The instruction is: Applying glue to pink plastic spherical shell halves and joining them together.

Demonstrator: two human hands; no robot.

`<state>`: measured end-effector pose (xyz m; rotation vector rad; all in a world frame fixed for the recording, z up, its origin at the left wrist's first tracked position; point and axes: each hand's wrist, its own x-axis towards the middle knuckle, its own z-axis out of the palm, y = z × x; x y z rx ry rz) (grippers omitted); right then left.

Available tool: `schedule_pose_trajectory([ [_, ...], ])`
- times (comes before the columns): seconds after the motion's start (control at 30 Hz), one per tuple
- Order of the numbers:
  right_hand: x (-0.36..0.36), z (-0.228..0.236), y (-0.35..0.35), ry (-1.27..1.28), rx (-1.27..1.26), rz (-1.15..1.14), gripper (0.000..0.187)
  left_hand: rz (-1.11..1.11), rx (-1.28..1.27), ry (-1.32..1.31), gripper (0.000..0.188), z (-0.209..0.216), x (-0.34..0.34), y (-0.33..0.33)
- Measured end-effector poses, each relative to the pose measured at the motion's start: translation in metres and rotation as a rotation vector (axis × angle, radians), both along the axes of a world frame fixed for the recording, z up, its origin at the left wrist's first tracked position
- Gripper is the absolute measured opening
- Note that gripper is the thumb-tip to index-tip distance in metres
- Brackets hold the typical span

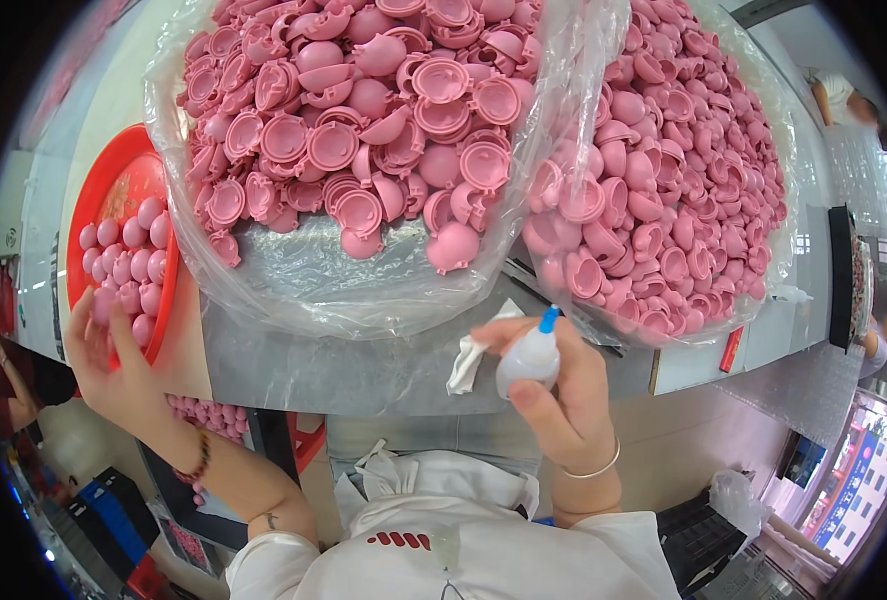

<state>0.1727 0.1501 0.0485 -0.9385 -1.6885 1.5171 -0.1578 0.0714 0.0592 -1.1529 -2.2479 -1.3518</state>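
My right hand (571, 400) is closed round a small translucent white squeeze bottle (531, 362) with a blue tip pointing up and away. Over at the left, my left hand (114, 350) reaches to the near rim of a red round tray (114, 150). Its fingers are apart, with the fingertips beside the pink balls (124, 265) lying in rows in the tray; whether they touch one I cannot tell. A crumpled white cloth or tissue (467, 362) lies on the table beside the bottle.
Two clear plastic bags hold heaps of pink hinged half shells (334, 145) and pink cups (664, 190) across the grey table (314, 360). A red stick-like object (732, 350) lies at the right edge. Below the left forearm, more pink balls (214, 417) sit in a container.
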Motion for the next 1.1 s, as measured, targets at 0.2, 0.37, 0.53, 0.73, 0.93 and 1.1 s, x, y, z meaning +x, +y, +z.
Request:
schedule_pose_trajectory([
  [0.2,-0.002,0.005,-0.001,0.033,-0.045,-0.067,0.033,0.056,-0.229,-0.034,0.023,0.002,-0.021,0.012],
  [0.37,-0.001,0.003,-0.009,0.180,-0.069,-0.251,0.036,-0.145,-0.134,0.085,0.021,0.009,0.056,0.034],
  [0.53,0.000,-0.001,-0.010,0.182,-0.050,-0.295,0.041,-0.755,-0.402,0.082,0.032,0.008,0.127,0.056],
  [0.73,0.000,0.000,-0.012,0.217,-0.050,-0.273,0.043,-0.613,-0.492,0.295,0.029,0.011,0.134,0.062],
  [0.93,0.002,-0.001,-0.011,0.207,-0.040,-0.266,0.043,-0.704,-0.514,0.141,0.026,0.008,0.126,0.061],
  [1.1,0.003,0.000,-0.012,0.200,-0.024,-0.227,0.043,-0.745,-0.521,0.178,0.027,0.013,0.119,0.060],
])
